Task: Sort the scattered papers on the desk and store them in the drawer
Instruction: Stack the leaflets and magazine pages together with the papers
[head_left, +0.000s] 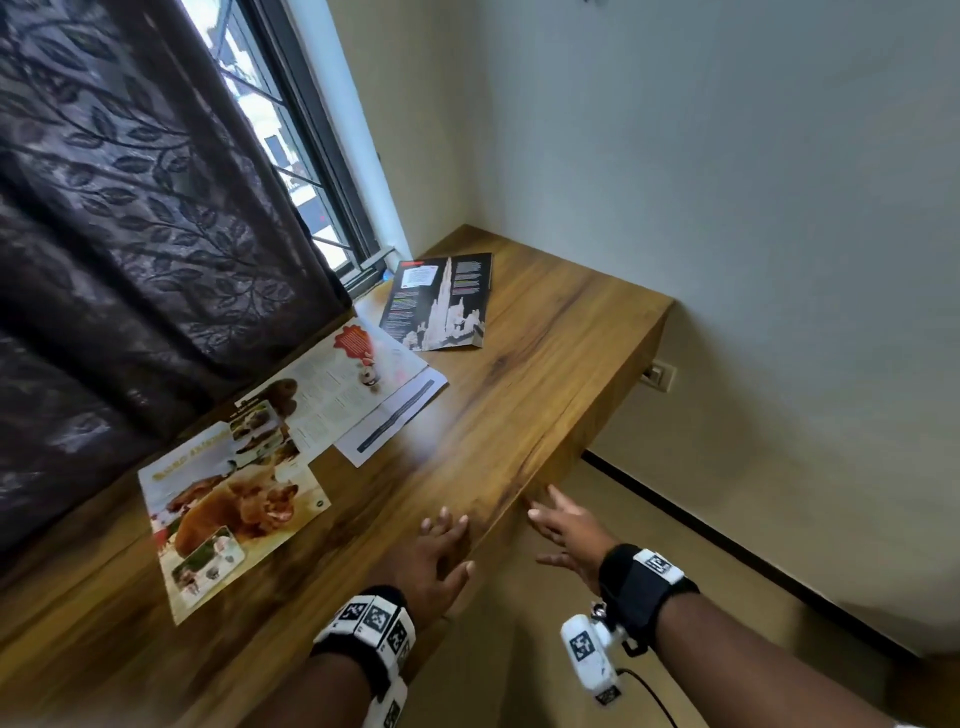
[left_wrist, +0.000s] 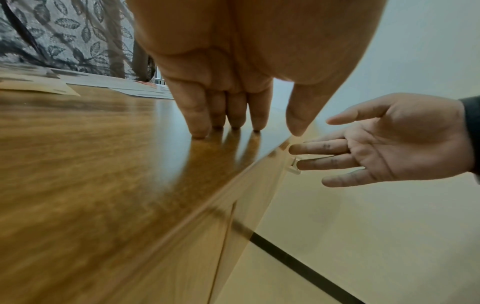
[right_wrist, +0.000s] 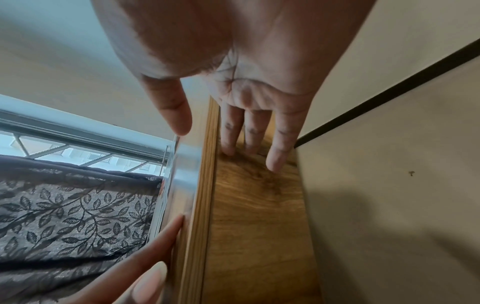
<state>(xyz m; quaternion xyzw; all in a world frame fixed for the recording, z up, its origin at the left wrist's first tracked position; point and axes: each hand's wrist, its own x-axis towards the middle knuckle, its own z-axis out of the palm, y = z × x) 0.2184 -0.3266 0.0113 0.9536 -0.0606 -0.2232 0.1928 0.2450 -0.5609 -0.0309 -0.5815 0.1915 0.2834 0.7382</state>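
Your left hand (head_left: 439, 551) lies flat and relaxed on the desk (head_left: 524, 374) near its front edge, fingertips (left_wrist: 200, 131) down on the wood and grasping nothing. It reads as a brace, steadying you while the other hand works below the top.

Your right hand (head_left: 569, 535) is spread and released, just off the front edge, its fingers (right_wrist: 230, 142) reaching against the wooden front face beneath the top. That placement suggests you are feeling for the drawer (right_wrist: 259, 205) before touching any paper. No handle shows, and I cannot tell whether that face is the drawer front or a fixed panel. A vertical seam shows in the front face in the left wrist view, which may mark a drawer's edge.

The papers are all on the desk top, along the far-left side by the curtain (head_left: 130, 234). I count at least 4:
- an animal sheet (head_left: 228, 519) nearest you
- a white article spread (head_left: 332, 384) beyond it, overlapping it
- a plain white sheet (head_left: 395, 421) partly under the spread
- a dark brochure (head_left: 439, 301) farthest off, near the window (head_left: 291, 156), apart from the rest

As for containers, no drawer stands open, so nothing can be seen stored. Sorting looks not yet begun.
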